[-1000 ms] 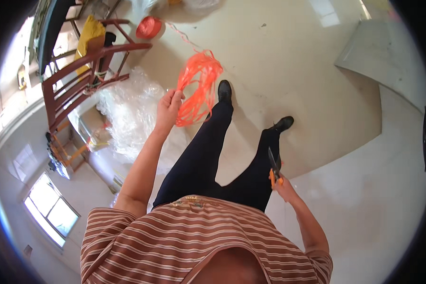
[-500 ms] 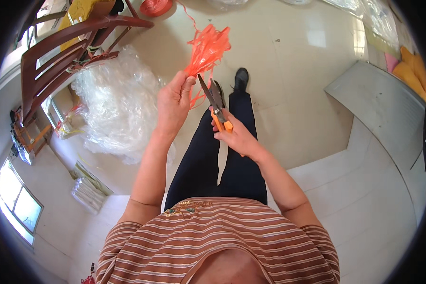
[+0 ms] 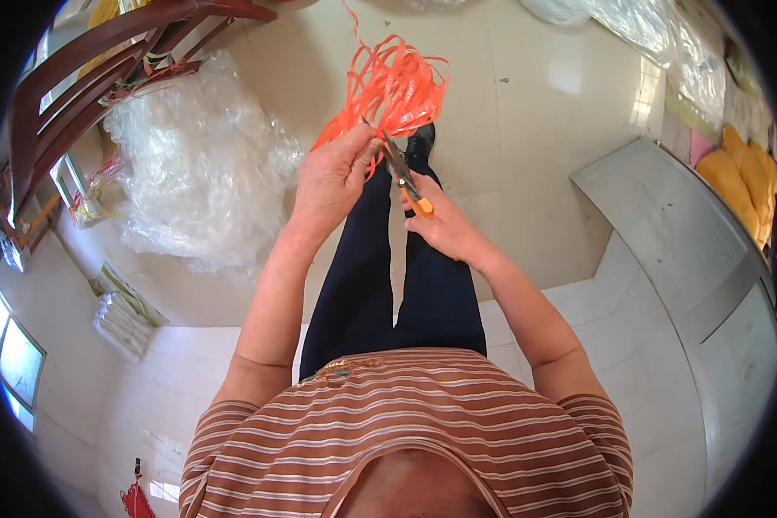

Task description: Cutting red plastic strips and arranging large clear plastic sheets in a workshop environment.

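Note:
My left hand (image 3: 332, 177) is closed around a looped bundle of orange-red plastic twine (image 3: 403, 89), whose loops fan out beyond the fingers. One strand runs from the bundle up to the top edge. A pair of scissors (image 3: 397, 168) with dark blades and orange handles is held in my right hand (image 3: 440, 220). The scissors' blades reach the twine just beside my left fingertips, with one tip showing above the left thumb. Whether the blades touch strands there is partly hidden by the fingers.
A large heap of clear plastic film (image 3: 203, 168) lies on the floor at left, beside a dark red wooden chair (image 3: 60, 78). At right stands a grey metal panel (image 3: 665, 216), with yellow cloth (image 3: 734, 186) behind it. More clear plastic (image 3: 665, 43) lies at the far right.
The scissors have moved from beside the left hand up to the twine, their blades now at the bundle. The bundle has spread wider and shifted right. The head view has shifted slightly.

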The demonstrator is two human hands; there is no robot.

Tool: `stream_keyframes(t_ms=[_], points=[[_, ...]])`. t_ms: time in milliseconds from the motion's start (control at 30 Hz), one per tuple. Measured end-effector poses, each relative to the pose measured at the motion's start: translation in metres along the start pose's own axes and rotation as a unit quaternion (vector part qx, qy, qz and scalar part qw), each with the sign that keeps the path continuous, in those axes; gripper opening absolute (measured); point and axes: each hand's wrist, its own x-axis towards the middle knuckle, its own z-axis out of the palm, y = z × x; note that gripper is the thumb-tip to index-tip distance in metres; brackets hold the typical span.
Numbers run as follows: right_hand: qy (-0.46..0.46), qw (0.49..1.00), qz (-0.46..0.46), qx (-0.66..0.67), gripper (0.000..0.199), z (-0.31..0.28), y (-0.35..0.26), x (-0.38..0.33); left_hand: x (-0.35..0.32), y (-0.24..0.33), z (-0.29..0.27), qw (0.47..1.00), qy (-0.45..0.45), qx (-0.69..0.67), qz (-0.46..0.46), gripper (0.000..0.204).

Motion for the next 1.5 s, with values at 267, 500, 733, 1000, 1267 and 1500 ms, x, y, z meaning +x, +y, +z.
stream_keyframes(t_ms=[267, 500, 733, 1000, 1267, 1500], points=[[0.046, 0.995, -0.054, -0.064, 0.048, -0.009, -0.003, 0.004, 0.001, -0.005, 0.003, 0.999, -0.017, -0.006, 0.028, 0.009], [0.063, 0.989, -0.046, -0.122, 0.026, -0.015, 0.002, 0.000, 0.007, 0.007, -0.008, 0.998, -0.058, -0.008, -0.024, 0.014], [0.122, 0.989, -0.040, 0.073, 0.024, -0.017, 0.011, 0.007, 0.000, -0.010, -0.009, 0.993, -0.059, -0.086, -0.052, 0.017], [0.211, 0.939, 0.134, 0.235, 0.034, -0.068, 0.046, 0.011, -0.018, -0.025, -0.054, 0.979, 0.132, -0.138, -0.076, 0.019], [0.182, 0.943, 0.181, 0.211, 0.064, -0.155, 0.123, 0.053, -0.025, -0.005, -0.069, 0.859, 0.361, -0.362, 0.012, 0.023], [0.175, 0.953, 0.193, 0.156, 0.087, -0.177, 0.102, 0.075, -0.047, -0.030, -0.061, 0.868, 0.282, -0.393, -0.111, 0.022]])
